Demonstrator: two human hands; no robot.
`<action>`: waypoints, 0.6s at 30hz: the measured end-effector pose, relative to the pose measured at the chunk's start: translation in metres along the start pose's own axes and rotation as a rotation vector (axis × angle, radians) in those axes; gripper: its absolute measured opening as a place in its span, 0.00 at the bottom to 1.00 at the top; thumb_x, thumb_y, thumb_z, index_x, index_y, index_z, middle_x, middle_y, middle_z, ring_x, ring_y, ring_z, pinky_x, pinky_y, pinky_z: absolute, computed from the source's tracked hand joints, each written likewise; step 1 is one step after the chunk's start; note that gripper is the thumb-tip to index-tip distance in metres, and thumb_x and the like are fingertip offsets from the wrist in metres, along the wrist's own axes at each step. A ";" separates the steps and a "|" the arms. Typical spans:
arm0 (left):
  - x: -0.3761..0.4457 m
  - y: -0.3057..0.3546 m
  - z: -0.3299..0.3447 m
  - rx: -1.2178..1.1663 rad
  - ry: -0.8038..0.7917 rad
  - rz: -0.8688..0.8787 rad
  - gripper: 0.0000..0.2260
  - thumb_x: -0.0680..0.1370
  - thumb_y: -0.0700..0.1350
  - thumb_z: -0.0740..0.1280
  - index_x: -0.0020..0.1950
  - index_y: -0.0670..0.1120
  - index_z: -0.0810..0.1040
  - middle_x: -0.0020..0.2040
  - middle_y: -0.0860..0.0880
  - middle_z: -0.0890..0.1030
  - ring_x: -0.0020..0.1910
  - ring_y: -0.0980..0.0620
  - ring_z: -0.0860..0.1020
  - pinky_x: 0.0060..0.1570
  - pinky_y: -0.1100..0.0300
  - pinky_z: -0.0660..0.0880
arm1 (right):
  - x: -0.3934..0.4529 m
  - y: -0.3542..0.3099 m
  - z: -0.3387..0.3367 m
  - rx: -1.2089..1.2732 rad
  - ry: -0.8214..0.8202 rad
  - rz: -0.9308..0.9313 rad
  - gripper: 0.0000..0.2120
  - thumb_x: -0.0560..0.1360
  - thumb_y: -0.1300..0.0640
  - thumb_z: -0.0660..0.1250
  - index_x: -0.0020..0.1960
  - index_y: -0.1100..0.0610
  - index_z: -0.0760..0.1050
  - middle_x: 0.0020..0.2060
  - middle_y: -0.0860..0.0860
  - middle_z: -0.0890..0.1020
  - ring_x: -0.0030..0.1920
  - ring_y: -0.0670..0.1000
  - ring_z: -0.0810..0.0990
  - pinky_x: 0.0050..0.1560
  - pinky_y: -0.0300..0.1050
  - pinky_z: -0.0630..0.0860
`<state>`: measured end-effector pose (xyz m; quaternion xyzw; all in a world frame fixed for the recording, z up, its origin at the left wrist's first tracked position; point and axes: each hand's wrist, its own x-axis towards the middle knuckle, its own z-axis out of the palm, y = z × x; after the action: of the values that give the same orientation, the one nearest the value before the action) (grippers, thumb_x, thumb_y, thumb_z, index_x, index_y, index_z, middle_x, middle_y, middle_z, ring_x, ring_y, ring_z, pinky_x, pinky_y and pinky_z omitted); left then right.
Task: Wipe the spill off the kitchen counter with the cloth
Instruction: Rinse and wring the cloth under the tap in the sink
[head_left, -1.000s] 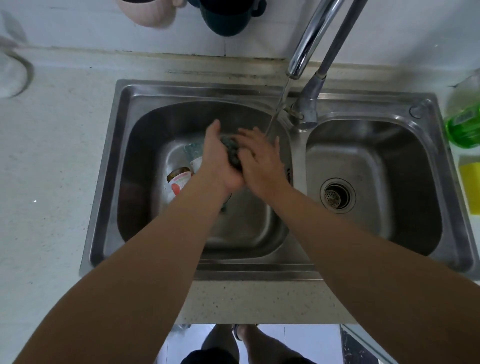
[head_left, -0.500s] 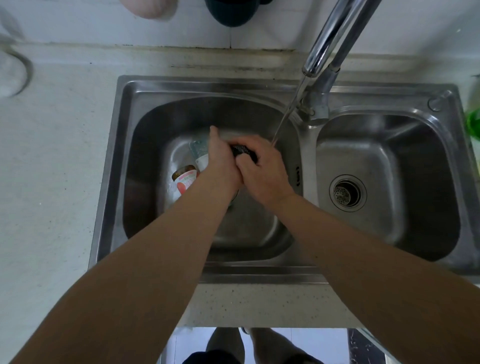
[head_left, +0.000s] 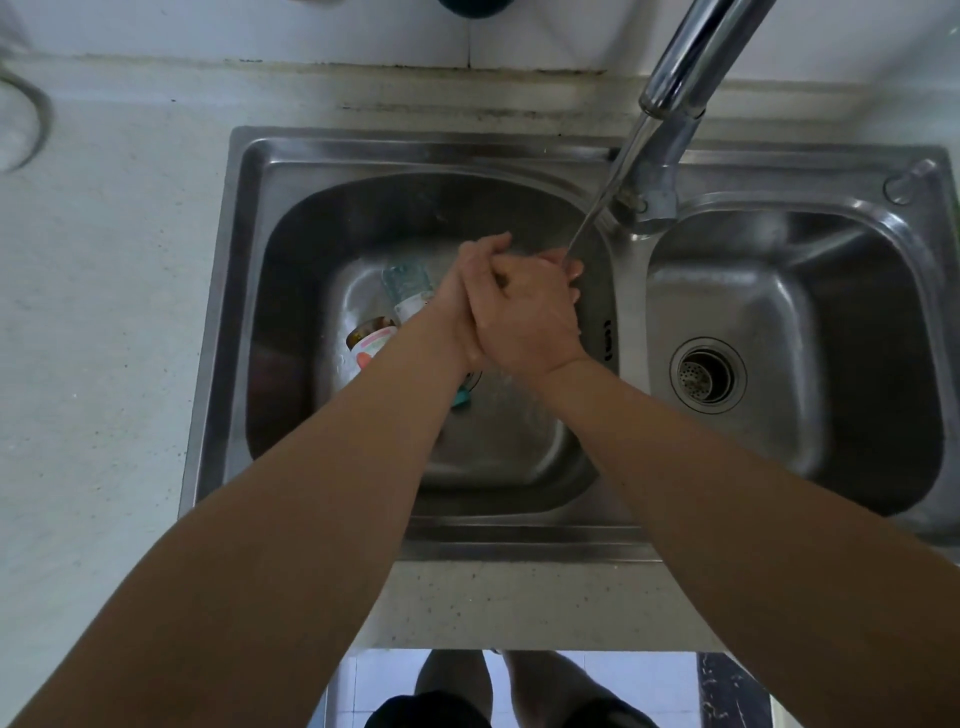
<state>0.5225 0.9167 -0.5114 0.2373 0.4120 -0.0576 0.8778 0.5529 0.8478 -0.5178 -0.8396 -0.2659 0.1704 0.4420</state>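
My left hand (head_left: 460, 299) and my right hand (head_left: 527, 317) are clasped tightly together over the left basin (head_left: 306, 270) of the steel sink. My right hand's fingers curl over the left. The dark cloth is squeezed between them and hidden from view. A thin stream of water (head_left: 597, 208) runs from the faucet (head_left: 675, 88) onto my fingers. The pale counter (head_left: 104, 322) lies to the left of the sink; no spill shows on it.
A clear plastic bottle (head_left: 408, 286), a labelled jar (head_left: 371, 338) and a small teal item (head_left: 462, 397) lie in the left basin under my arms. The right basin holds only its drain strainer (head_left: 707, 375). A tiled wall backs the counter.
The dark cloth seen between my hands earlier is now fully enclosed. My right hand has closed over the left, and the view has shifted left and down.
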 end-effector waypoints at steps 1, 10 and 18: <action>0.002 -0.004 -0.001 -0.014 0.011 -0.025 0.22 0.83 0.56 0.60 0.51 0.38 0.82 0.50 0.41 0.83 0.52 0.44 0.82 0.71 0.49 0.71 | 0.001 -0.001 0.001 -0.014 0.010 0.020 0.24 0.82 0.42 0.55 0.28 0.45 0.67 0.26 0.48 0.77 0.38 0.54 0.81 0.61 0.61 0.75; -0.004 -0.018 0.010 -0.178 -0.006 0.041 0.15 0.85 0.51 0.59 0.59 0.43 0.79 0.52 0.44 0.83 0.53 0.48 0.82 0.56 0.56 0.80 | 0.014 0.016 -0.014 -0.024 -0.019 0.210 0.17 0.87 0.46 0.55 0.54 0.55 0.78 0.47 0.48 0.77 0.50 0.47 0.73 0.58 0.48 0.68; 0.004 -0.015 0.006 0.147 0.120 0.050 0.12 0.83 0.53 0.68 0.53 0.45 0.81 0.40 0.47 0.83 0.32 0.54 0.79 0.28 0.63 0.71 | 0.009 0.026 -0.033 0.463 -0.073 0.591 0.16 0.84 0.44 0.63 0.47 0.53 0.83 0.44 0.51 0.88 0.48 0.51 0.87 0.52 0.51 0.83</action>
<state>0.5249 0.9016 -0.5172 0.3141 0.4527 -0.0515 0.8329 0.5853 0.8194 -0.5219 -0.7512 0.0180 0.3762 0.5421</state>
